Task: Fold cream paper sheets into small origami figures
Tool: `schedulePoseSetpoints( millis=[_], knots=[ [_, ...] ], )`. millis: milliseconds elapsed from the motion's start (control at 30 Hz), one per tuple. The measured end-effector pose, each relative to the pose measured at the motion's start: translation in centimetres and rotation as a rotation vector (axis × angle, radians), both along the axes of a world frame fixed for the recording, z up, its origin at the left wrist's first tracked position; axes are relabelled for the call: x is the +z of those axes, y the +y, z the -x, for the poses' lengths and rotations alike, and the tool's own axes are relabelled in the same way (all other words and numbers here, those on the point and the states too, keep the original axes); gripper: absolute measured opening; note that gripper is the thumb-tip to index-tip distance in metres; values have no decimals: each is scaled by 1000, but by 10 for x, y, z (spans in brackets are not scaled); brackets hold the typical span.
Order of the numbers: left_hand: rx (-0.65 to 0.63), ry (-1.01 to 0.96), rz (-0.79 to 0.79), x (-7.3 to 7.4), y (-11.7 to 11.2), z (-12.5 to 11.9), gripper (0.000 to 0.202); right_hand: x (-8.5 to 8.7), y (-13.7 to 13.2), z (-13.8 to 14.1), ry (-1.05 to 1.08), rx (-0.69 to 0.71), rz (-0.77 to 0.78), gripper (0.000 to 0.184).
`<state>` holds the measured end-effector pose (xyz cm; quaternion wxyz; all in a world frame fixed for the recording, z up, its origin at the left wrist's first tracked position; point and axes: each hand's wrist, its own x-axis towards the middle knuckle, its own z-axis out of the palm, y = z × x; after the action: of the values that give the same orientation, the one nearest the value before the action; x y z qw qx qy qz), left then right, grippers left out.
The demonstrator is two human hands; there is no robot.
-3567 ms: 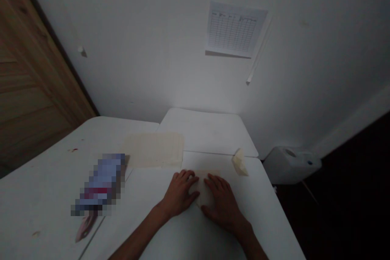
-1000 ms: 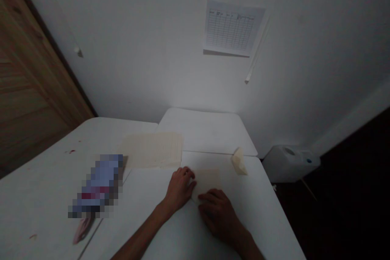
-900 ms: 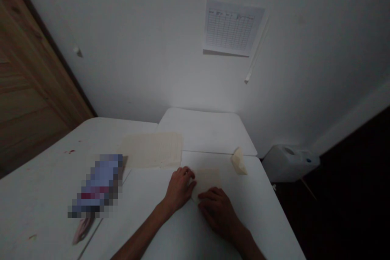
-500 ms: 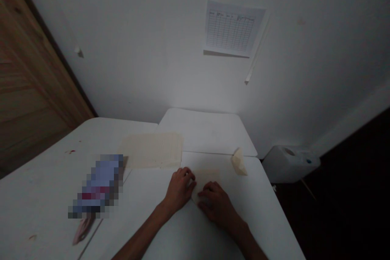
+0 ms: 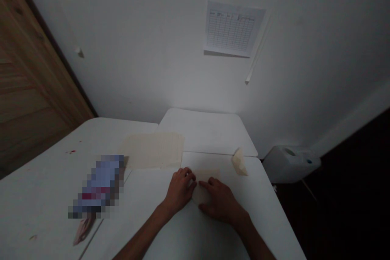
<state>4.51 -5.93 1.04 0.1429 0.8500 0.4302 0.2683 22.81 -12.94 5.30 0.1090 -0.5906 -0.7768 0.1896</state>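
A small pale sheet of paper (image 5: 201,195) lies on the white table between my two hands, partly covered by them. My left hand (image 5: 180,190) has its fingers curled together at the sheet's left edge, thumb and fingertips pressed on it. Over the right side of the sheet is my right hand (image 5: 222,201), its index finger stretched toward the left fingertips and its thumb spread apart below. A beige rectangle (image 5: 210,173), taped or pasted flat, shows just beyond the hands. Farther right sits a folded cream paper piece (image 5: 239,162).
A large beige patch (image 5: 152,150) covers part of the tabletop. To the left lies a blurred blue item (image 5: 102,180) with a pinkish end. A printed table sheet (image 5: 233,28) hangs on the wall. A white plastic jug (image 5: 289,164) stands beyond the table's right edge.
My right hand's index finger has straightened and slid up and left across the paper, and the hand has spread. My left hand stays in place.
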Motion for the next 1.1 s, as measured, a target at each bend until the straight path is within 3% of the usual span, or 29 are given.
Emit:
schedulePoseSetpoints(
  millis=[400,533,633,800,1100],
  knots=[
    [-13,0,-8,-1,0,0,10,4,10,-2,-47,14,81,79],
    [-25,-11,-101,5,-6,5,16,2,10,-2,-43,16,68,81],
    [-93,21,-168,7,-20,15,29,1,9,-3,-34,11,67,80],
    [-333,113,-56,4,-48,33,40,0,9,-4,-47,8,80,79],
    [-366,167,-16,10,-54,33,46,-2,9,-5,-35,27,32,75]
  ],
)
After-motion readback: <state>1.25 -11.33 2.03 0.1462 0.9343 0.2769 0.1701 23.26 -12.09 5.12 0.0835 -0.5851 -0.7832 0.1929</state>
